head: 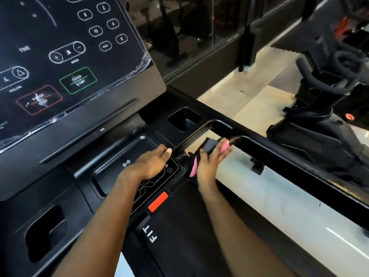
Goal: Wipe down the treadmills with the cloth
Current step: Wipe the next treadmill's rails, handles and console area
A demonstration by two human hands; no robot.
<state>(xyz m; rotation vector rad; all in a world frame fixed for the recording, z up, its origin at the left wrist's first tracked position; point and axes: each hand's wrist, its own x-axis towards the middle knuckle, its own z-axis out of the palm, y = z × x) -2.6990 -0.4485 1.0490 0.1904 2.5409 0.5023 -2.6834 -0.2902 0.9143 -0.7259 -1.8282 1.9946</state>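
Note:
A black treadmill fills the view, its console screen (60, 62) at the upper left showing speed, quick start and pause buttons. My left hand (151, 160) lies on the lower control panel (159, 176), fingers curled over the panel's far edge. Just to the right, my right hand (209, 158) holds a pink, black and grey cloth (207, 146) bunched in its fingers, close to the inner corner of the right handrail (279, 156).
A square cup holder (184, 118) sits behind the hands and another (46, 232) at the lower left. A red stop key (157, 201) is below the panel. A black exercise bike (329, 96) stands at the right on pale floor. Dark glass lines the back.

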